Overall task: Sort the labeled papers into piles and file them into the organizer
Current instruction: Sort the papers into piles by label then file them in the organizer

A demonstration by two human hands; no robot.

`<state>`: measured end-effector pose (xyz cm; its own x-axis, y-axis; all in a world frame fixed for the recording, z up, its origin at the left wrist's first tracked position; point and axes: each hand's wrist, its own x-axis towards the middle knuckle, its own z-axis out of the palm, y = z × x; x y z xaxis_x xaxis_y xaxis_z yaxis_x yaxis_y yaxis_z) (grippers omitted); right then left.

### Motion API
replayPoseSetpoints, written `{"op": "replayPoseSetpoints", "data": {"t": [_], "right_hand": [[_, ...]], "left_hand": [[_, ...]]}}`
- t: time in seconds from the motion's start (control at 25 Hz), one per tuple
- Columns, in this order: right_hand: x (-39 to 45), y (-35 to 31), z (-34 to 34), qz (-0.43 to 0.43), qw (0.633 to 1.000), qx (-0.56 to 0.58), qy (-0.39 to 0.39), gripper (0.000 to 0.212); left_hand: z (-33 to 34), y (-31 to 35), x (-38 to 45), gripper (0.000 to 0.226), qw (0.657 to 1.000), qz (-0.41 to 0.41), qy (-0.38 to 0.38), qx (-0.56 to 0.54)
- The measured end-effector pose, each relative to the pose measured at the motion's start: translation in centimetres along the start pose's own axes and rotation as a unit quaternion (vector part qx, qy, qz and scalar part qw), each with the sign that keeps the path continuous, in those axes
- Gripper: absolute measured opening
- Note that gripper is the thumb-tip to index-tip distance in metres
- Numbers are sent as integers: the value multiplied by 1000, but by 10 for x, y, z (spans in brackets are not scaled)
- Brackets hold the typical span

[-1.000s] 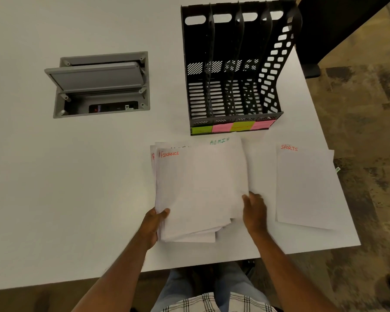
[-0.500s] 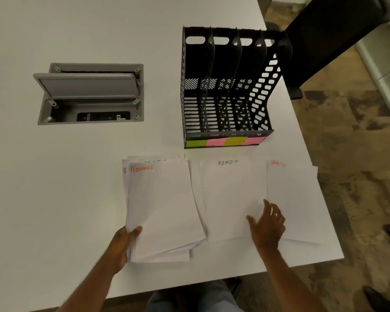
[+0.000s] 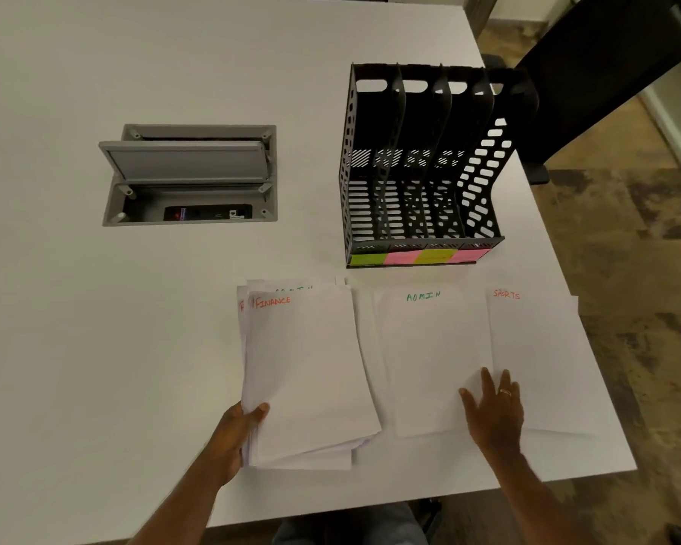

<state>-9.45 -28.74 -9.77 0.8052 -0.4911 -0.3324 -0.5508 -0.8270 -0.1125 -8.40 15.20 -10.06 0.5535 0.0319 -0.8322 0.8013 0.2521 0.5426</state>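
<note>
White surface [image 3: 95, 348], head view looking down. Far left: recessed grey cable box [image 3: 189, 175], lid propped up, sockets visible inside; not part of task. Next, left hand [image 3: 238, 430] gripping lower left corner of unsorted stack [image 3: 303, 379], thumb on top, fingers curled underneath; top sheet labelled FINANCE in red, more labels peeking out behind, sheets fanned and uneven at bottom edge. Just right of stack, lone ADMIN sheet [image 3: 425, 359], green label, flat on surface, left edge seemingly tucked under stack. Right hand [image 3: 494, 411] open, fingers spread flat, resting on ADMIN sheet's lower right corner where it meets SPORTS pile [image 3: 543, 359]; ring on one finger. SPORTS pile near right surface edge, second sheet showing beneath top one. Behind piles, black organizer [image 3: 421, 167], four slots, all empty, coloured sticky tabs across front base; text on tabs too small to read. Sorting early, probably: only two piles started, most paper in stack, filing not begun. Risks, as judgement: loose fanned stack held at one corner, likely to splay or drop sheets if lifted; ADMIN and SPORTS edges touching, easy to mix or drag together when right hand slides off; SPORTS pile close to edge, a nudge could push it over; tab colours repeat, misfiling possible later.
</note>
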Motion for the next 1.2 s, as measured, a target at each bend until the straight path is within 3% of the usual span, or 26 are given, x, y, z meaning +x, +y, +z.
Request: {"op": "replayPoseSetpoints", "data": {"t": [0.12,0.2,0.28,0.36,0.52,0.72,0.8,1.04,1.2], "right_hand": [[-23,-49,-4,-82,974,192,89,36],[-46,-98,-3,-79,947,310,-10,34],[-61,-140,4,-49,925,339,-166,53],[-69,-167,15,-35,906,352,-232,66],[-71,-186,27,-4,911,380,-162,39],[-79,-185,34,-49,911,395,-104,14],[-80,-182,35,-59,914,386,-108,19],[-66,-156,24,-78,944,321,3,40],[-71,-141,28,-111,947,300,-27,41]], "left_hand": [[-2,0,-2,25,1000,-13,-2,-15],[-4,0,-3,21,999,-23,-9,-23],[-4,2,-5,21,999,-32,-17,-27],[-6,7,-7,23,999,-35,-22,-27],[-15,16,-9,29,998,-35,-28,-37],[-31,17,-10,27,998,-23,-20,-59],[-37,17,-10,27,997,-14,-21,-68],[-66,24,-9,26,997,-2,-19,-76],[-84,35,-11,29,993,-5,-17,-115]]}}
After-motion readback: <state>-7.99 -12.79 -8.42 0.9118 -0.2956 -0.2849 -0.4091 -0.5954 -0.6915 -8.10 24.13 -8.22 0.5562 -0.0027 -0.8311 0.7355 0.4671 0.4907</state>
